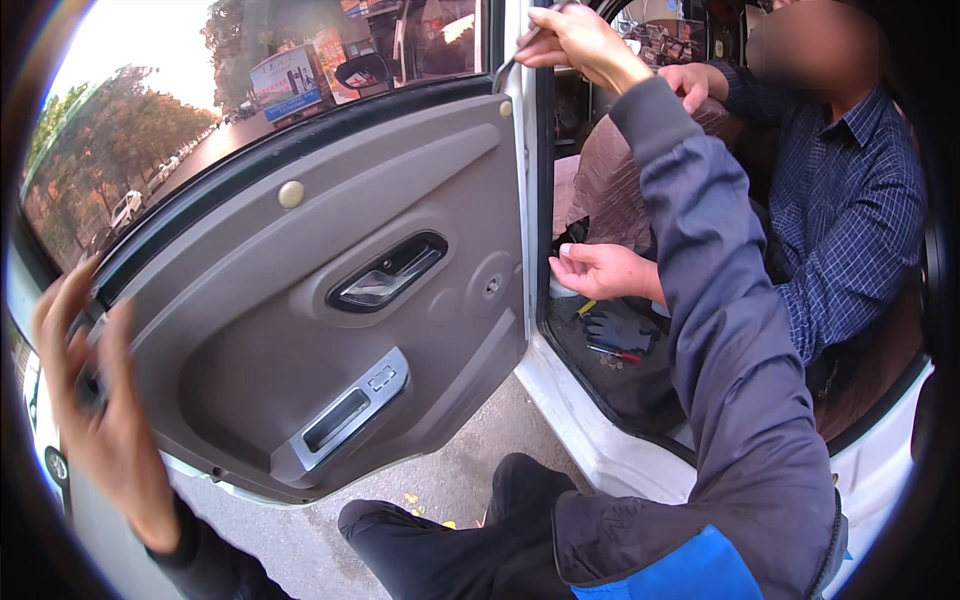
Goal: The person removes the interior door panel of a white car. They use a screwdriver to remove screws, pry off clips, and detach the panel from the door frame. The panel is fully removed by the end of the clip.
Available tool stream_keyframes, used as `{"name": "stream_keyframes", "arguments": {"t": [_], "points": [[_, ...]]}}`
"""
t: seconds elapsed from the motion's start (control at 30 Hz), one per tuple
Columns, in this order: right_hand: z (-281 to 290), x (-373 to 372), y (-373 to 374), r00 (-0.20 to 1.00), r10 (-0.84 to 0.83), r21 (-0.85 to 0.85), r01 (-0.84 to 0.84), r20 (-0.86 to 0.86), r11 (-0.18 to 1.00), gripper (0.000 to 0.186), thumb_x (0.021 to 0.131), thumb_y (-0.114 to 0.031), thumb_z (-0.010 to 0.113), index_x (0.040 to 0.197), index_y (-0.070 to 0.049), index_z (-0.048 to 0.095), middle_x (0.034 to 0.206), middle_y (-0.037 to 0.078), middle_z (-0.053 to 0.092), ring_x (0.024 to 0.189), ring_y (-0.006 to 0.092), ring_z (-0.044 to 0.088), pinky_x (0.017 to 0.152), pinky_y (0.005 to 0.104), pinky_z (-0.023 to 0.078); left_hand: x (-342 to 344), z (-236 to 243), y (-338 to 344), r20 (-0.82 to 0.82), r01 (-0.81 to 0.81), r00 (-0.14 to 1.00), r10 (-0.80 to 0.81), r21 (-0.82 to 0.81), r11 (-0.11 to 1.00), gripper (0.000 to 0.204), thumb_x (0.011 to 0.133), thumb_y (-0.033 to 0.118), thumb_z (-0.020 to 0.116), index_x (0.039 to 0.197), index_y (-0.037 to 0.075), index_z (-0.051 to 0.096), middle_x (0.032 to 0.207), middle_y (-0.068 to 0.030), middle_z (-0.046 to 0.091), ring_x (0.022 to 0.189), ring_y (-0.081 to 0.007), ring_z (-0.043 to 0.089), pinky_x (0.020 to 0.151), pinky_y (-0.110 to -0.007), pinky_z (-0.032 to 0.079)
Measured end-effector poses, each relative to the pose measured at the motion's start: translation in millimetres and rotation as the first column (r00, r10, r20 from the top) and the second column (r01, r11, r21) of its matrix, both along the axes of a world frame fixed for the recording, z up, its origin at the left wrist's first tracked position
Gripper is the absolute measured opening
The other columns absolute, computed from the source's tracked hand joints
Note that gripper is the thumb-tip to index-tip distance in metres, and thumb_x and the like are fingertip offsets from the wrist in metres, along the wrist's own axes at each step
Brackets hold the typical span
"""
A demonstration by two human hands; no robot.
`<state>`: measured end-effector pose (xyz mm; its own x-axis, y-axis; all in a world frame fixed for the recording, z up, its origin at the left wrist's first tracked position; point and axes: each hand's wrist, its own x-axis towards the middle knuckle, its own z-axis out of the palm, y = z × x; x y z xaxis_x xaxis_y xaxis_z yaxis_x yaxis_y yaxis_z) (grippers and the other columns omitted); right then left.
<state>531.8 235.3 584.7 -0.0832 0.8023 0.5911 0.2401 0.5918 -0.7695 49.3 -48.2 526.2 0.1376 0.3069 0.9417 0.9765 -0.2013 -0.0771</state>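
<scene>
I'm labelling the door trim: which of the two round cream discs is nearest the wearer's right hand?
The corner disc, at the upper right of the door panel, below the right hand; the other disc sits farther left.

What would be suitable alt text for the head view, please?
A person's right hand holds a slim tool at the upper corner of an open vehicle door; the left hand, open, is near the door's other end. Another person sits inside the white vehicle.
</scene>
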Motion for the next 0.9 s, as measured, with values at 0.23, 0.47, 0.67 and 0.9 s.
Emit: {"name": "stream_keyframes", "arguments": {"t": [0.23,0.47,0.67,0.9], "points": [[-14,-7,-6,0.999,0.035,0.058,-0.034,-0.014,0.998,0.047,0.107,-0.026,0.053,0.104,0.020,0.065,0.094,0.027,0.074,0.085,0.0317,0.078,0.075,0.0325,0.066,-148,-74,-68,0.503,-0.378,0.810,0.302,0.052,0.924,0.049,0.111,0.041,0.046,0.154,0.017,0.052,0.150,-0.0087,0.058,0.104,-0.0178,0.071,0.091,-0.031,0.058],[13,-6,9,0.997,0.042,-0.041,-0.039,0.070,0.998,0.048,0.108,-0.027,0.055,0.103,0.020,0.064,0.092,0.027,0.073,0.082,0.0325,0.077,0.070,0.0337,0.066,-198,-144,-13,0.973,0.339,0.074,-0.221,0.183,0.923,0.061,0.100,0.056,0.063,0.137,0.008,0.063,0.104,-0.0017,0.067,0.060,-0.0007,0.041,0.051,-0.017,0.029],[11,2,1,0.993,0.057,-0.069,-0.050,0.100,0.996,0.052,0.107,-0.030,0.058,0.103,0.021,0.065,0.094,0.030,0.074,0.085,0.0334,0.078,0.071,0.0337,0.066,-211,-167,-5,0.969,0.277,0.140,-0.205,0.160,0.947,0.069,0.093,0.064,0.069,0.132,0.007,0.063,0.097,0.0024,0.061,0.074,-0.0028,0.048,0.062,-0.018,0.036],[-43,2,-13,0.980,0.138,0.278,-0.093,-0.146,0.956,0.037,0.107,-0.026,0.057,0.108,0.011,0.065,0.098,0.021,0.075,0.085,0.0275,0.078,0.077,0.0334,0.065,-212,-171,-14,0.952,0.310,0.303,-0.030,-0.069,0.948,0.077,0.090,0.068,0.068,0.135,0.006,0.060,0.101,0.0035,0.053,0.081,-0.0033,0.042,0.064,-0.022,0.033]]}}
